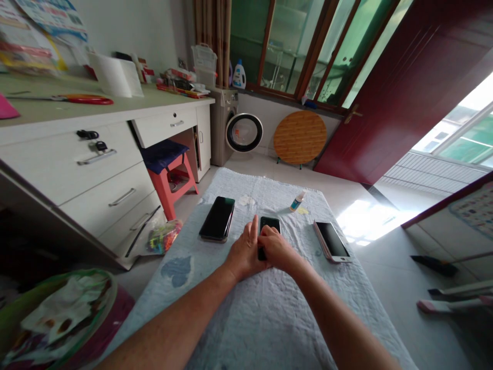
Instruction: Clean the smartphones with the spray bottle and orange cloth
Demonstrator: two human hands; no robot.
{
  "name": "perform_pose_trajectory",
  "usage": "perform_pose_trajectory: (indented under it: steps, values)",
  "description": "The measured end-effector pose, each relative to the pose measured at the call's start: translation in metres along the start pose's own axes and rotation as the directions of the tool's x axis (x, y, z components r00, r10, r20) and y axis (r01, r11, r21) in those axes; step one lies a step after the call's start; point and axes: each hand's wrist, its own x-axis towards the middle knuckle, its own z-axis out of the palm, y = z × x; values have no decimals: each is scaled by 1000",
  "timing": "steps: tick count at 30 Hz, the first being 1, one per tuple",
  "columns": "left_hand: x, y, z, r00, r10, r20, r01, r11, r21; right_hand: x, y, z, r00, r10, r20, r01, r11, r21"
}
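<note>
A small dark smartphone (270, 223) lies on the cloth-covered table, partly hidden under both hands. My left hand (246, 251) grips its left side, with the index finger pointing forward. Over the phone's lower half, my right hand (278, 248) is closed with its fingers curled down; whatever they may pinch is hidden. A larger black phone (218, 218) rests to the left, screen up. On the right is a white-framed phone (332, 241) in a pinkish case. Behind the hands stands a small spray bottle (297, 201) with a blue label.
A light blue patterned cloth (292, 313) covers the table. To the left are a white desk (96, 180), a red stool (171, 180) and a full waste bin (111, 303). A washing machine (224, 123) with its door open and a round wooden tabletop (300, 136) stand behind.
</note>
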Motion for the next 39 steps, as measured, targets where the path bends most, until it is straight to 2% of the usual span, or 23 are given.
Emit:
perform_pose_trajectory:
  steps: [5,8,14,17,21,25,29,32,39]
  values:
    - [-1,-2,0,999,48,-6,-47,998,51,-18,-6,-4,997,-60,43,52,986,161]
    - [-1,-3,1,998,64,-12,-63,996,64,-22,-4,-5,996,-93,15,88,975,202]
    - [1,-3,0,999,35,20,-35,999,26,0,12,-3,991,39,-129,-16,984,177]
    - [1,-2,-1,999,38,21,-39,999,6,18,22,-5,982,98,-163,-79,990,115]
    - [1,-3,-2,996,84,30,-85,996,3,38,33,-5,977,101,-189,-93,994,53]
    - [2,-4,-1,996,38,77,-42,998,57,48,41,-1,956,175,-236,-173,984,30]
    - [2,-2,-3,994,11,109,-23,994,104,49,45,2,915,295,-276,-301,953,21]
    - [2,0,-5,993,22,117,-36,992,122,45,45,4,892,331,-308,-347,938,5]
    - [3,-3,-4,988,89,125,-111,977,183,26,32,8,897,285,-338,-290,956,38]
